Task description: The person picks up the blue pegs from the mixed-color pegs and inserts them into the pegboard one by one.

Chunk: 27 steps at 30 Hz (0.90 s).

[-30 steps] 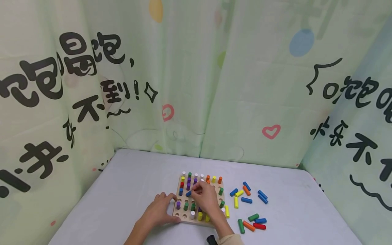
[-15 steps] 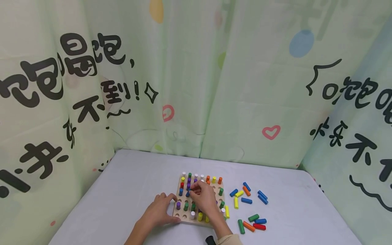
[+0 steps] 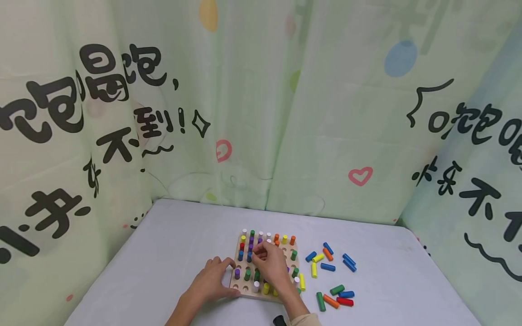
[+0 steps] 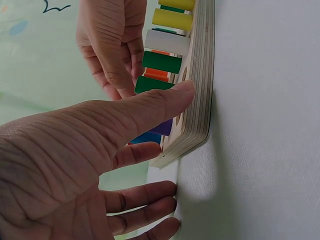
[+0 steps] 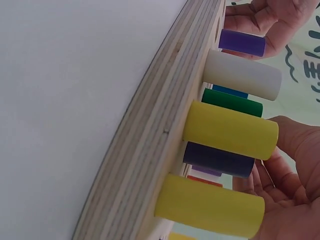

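A wooden pegboard [image 3: 261, 297] with rows of coloured pegs lies on the table. My left hand [image 3: 210, 279] holds its near left corner, thumb on the front edge and index finger at the left side. In the left wrist view the other fingers spread beside the board's layered edge [image 4: 200, 65]. Over the middle of the board, my right hand [image 3: 273, 265] pinches a blue peg [image 3: 249, 257] between thumb and fingertips. That peg stands upright in its row, right of another blue peg [image 3: 240, 256]. The right hand hides several holes and pegs behind it.
Loose blue, yellow and orange pegs lie right of the board, among them a blue peg [image 3: 328, 267]. Closer in is a second group with a red peg [image 3: 345, 301] and a green peg [image 3: 321, 301]. A black object [image 3: 279, 320] shows at the bottom edge. Curtains surround the table.
The blue peg in my right fingers has gone from tilted to upright, and the right hand has shifted slightly left. My left hand stays at the board's corner.
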Available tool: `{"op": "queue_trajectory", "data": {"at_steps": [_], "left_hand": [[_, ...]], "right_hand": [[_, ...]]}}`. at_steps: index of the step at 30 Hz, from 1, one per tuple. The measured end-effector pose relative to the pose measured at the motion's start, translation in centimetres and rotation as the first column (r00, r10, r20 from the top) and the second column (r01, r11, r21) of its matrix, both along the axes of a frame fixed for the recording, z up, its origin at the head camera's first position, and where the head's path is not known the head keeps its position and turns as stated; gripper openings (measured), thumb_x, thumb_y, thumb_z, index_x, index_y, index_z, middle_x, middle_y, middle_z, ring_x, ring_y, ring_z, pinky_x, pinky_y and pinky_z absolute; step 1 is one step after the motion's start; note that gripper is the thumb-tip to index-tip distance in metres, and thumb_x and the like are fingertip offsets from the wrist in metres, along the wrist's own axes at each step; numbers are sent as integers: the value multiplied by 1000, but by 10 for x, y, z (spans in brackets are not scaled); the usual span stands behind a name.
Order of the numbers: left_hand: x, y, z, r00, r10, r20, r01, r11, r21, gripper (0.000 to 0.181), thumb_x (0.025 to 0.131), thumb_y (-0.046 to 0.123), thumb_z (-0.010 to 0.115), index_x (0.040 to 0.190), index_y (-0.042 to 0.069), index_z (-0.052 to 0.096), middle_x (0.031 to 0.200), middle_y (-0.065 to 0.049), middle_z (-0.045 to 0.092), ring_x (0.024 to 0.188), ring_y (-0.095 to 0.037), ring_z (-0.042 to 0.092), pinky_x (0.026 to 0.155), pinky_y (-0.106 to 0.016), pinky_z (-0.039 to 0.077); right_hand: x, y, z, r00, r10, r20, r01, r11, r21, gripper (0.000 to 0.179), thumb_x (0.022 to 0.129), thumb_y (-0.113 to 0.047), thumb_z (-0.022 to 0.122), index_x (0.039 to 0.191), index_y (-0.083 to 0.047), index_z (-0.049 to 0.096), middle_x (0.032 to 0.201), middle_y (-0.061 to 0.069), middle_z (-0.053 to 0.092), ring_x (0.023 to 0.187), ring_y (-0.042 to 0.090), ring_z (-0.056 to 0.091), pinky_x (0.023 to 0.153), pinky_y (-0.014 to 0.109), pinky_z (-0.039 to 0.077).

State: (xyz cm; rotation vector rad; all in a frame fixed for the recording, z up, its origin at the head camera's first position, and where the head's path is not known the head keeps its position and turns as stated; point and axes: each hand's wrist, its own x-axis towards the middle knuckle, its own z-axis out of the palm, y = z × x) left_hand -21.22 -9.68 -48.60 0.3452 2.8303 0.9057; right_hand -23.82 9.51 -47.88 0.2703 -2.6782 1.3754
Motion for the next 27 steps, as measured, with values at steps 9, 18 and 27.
{"op": "queue_trajectory", "data": {"at_steps": [9,18,27], "left_hand": [[1,0,0,1000,6,1,-6,1000,-7,58,71,37,94,116,18,63,103,-9,56,95,-27,49,83,-54,52],[1,0,0,1000,11,12,-11,1000,-16,58,72,38,94,117,19,63,105,-10,56,97,-29,49,86,-56,52],[2,1,0,1000,18,9,-18,1000,-23,58,71,37,94,116,19,63,105,-10,57,96,-29,49,87,-56,52]], "right_hand": [[9,4,5,1000,-15,0,15,1000,-5,10,93,-6,74,100,-7,69,93,1,67,82,14,63,76,23,57],[17,12,10,1000,-22,-4,22,1000,-11,13,92,-5,74,103,-4,69,95,3,67,86,15,64,76,23,57],[24,20,16,998,-47,-32,47,999,-5,14,91,-4,75,104,-3,69,97,5,69,87,16,65,78,24,57]]}}
